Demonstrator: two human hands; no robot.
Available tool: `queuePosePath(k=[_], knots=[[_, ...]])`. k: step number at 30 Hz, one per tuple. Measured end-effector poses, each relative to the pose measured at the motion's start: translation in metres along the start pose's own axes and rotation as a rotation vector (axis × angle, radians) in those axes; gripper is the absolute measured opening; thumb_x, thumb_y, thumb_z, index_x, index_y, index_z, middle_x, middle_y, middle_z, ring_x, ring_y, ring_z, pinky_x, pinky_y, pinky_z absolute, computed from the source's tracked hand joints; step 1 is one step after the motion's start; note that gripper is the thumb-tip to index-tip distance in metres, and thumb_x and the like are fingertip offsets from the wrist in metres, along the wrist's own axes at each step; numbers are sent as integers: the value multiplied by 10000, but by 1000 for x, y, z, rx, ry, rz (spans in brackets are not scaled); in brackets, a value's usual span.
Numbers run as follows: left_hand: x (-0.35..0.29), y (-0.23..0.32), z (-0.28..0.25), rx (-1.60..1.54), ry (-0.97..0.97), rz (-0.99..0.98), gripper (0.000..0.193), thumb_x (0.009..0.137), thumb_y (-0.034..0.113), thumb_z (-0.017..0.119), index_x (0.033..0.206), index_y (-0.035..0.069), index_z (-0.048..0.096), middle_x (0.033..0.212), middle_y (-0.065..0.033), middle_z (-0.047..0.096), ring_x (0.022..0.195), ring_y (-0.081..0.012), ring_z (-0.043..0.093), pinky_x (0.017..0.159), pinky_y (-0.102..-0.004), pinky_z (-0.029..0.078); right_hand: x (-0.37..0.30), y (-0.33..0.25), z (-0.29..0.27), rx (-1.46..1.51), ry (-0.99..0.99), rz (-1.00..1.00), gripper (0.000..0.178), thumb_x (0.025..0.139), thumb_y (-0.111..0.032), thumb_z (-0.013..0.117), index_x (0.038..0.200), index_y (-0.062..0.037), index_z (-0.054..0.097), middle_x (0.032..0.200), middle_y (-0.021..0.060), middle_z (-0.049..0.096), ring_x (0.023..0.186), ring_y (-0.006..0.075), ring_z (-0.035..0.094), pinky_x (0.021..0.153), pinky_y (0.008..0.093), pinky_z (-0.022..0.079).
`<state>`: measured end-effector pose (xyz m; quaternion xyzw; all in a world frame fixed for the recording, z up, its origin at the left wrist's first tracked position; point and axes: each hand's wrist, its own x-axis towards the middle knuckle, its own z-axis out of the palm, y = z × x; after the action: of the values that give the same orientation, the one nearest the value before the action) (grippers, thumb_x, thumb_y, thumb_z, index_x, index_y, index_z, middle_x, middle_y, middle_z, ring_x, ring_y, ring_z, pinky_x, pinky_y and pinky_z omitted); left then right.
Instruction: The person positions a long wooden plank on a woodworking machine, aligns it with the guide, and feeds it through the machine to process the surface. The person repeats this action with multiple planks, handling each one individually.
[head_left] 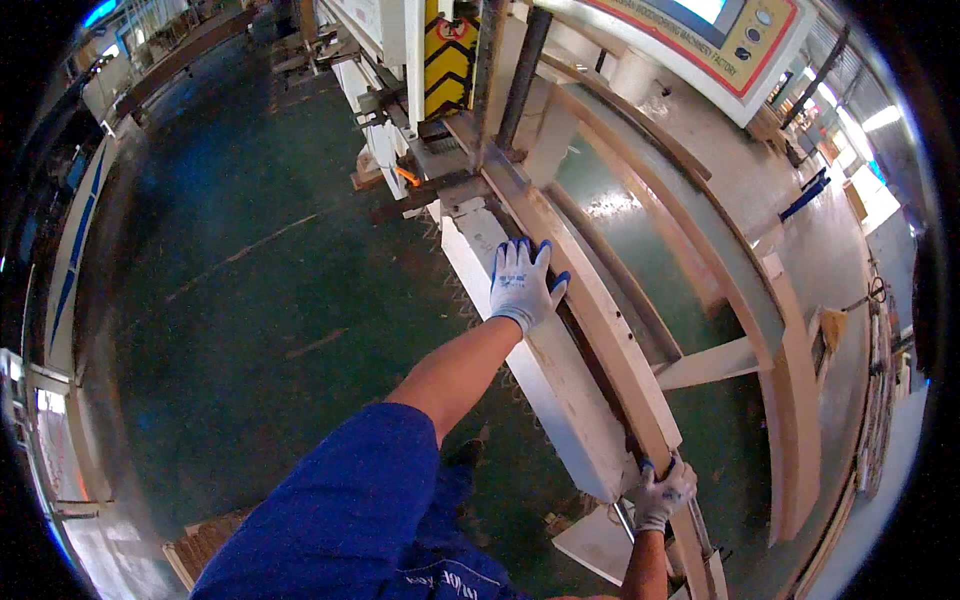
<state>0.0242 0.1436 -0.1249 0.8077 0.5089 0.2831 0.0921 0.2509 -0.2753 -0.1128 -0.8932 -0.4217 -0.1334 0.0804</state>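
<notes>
My left hand, in a white glove with blue fingertips, lies palm down on the pale metal bed of a machine. Its fingers are spread, with the thumb reaching toward a long wooden board. The board runs along the bed's right side, from the machine's upright part down toward me. Closer to me, my right hand, gloved alike, has its fingers curled over the wood near the bed's near end. The underside of that grip is hidden.
A large curved wooden frame stands to the right of the board. Beyond the bed rises the machine with a yellow and black warning panel. A control panel hangs at upper right. Green floor stretches to the left.
</notes>
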Motion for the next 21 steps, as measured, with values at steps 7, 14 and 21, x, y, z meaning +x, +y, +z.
queuePosePath(k=[7,14,21], knots=[[10,-1,10,36,110,73,686,906,546,712,1435,119,618,1311,-261,663,1237,-464,578,1102,-609,402,35,-87,-20,74,-70,107,619,767,-420,825,1242,-52,679,1205,214,665,1156,432,604,1038,551,438],[38,-43,32,-118,173,345,450,922,381,742,1241,79,645,1102,-197,696,1036,-405,633,918,-555,463,-1,-130,-5,258,70,-38,593,858,-450,793,1312,-97,651,1375,181,628,1302,405,566,1128,582,411],[63,-119,96,57,185,513,576,1056,364,629,1479,-22,567,1313,-296,668,1175,-432,631,1023,-529,483,-251,-95,-12,473,-285,411,565,868,-410,775,1323,-86,687,1348,210,661,1287,403,606,1126,518,465]])
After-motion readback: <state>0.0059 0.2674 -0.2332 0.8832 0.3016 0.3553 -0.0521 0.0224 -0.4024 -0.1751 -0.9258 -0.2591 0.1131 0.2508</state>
